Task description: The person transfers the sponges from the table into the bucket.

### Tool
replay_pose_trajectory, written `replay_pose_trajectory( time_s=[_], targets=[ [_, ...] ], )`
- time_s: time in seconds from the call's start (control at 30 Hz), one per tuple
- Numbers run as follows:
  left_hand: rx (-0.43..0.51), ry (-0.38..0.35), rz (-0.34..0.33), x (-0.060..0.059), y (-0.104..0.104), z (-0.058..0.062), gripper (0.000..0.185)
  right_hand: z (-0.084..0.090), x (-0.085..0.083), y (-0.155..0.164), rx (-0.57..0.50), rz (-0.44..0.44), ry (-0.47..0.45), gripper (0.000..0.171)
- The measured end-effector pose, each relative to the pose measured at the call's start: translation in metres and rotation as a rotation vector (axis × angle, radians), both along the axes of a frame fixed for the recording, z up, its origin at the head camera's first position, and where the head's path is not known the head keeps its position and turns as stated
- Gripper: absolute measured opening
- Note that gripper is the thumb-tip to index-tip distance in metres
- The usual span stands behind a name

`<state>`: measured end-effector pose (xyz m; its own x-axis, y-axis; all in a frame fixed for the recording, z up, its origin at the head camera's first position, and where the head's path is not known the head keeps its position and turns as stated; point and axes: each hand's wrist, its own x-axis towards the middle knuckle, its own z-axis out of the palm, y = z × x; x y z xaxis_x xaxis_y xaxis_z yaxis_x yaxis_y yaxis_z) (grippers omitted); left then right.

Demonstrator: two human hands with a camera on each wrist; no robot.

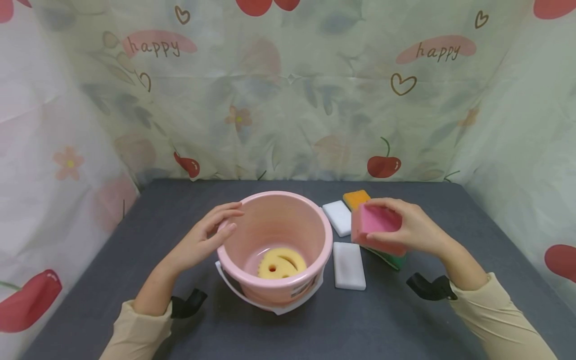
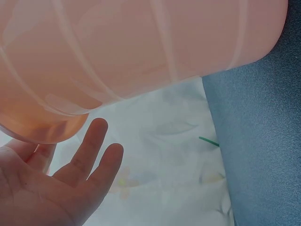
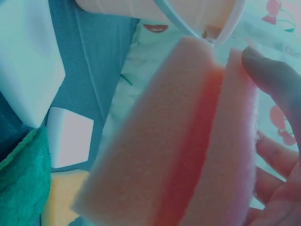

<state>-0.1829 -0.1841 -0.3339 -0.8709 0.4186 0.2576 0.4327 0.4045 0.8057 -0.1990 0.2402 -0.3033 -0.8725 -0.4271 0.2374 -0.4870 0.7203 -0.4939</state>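
Head view: the right hand (image 1: 416,227) grips a pink sponge (image 1: 377,227) held off the dark bench (image 1: 135,240), just right of the pink bucket (image 1: 274,280) and above a green sponge (image 1: 391,259). The left hand (image 1: 211,235) rests with relaxed fingers on the bucket's left rim, clasping nothing. A yellow smiley sponge (image 1: 281,262) lies on the bucket floor. Two white sponges (image 1: 349,265) and an orange sponge (image 1: 356,198) crowd the gap beside the bucket's right wall. Bare bench runs left and front to its edges; a printed cloth closes in three sides.
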Motion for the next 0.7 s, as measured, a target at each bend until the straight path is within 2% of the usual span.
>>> replay_pose_trajectory(
  time_s=[0.23, 0.7],
  targets=[
    [-0.003, -0.003, 0.003, 0.0, 0.0, 0.001, 0.036, 0.006, 0.0, -0.004, -0.026, 0.0, -0.005, 0.058],
    [-0.005, -0.006, 0.006, 0.0, 0.0, 0.0, 0.036, 0.024, -0.003, -0.015, -0.06, 0.04, 0.078, 0.058]
  ],
)
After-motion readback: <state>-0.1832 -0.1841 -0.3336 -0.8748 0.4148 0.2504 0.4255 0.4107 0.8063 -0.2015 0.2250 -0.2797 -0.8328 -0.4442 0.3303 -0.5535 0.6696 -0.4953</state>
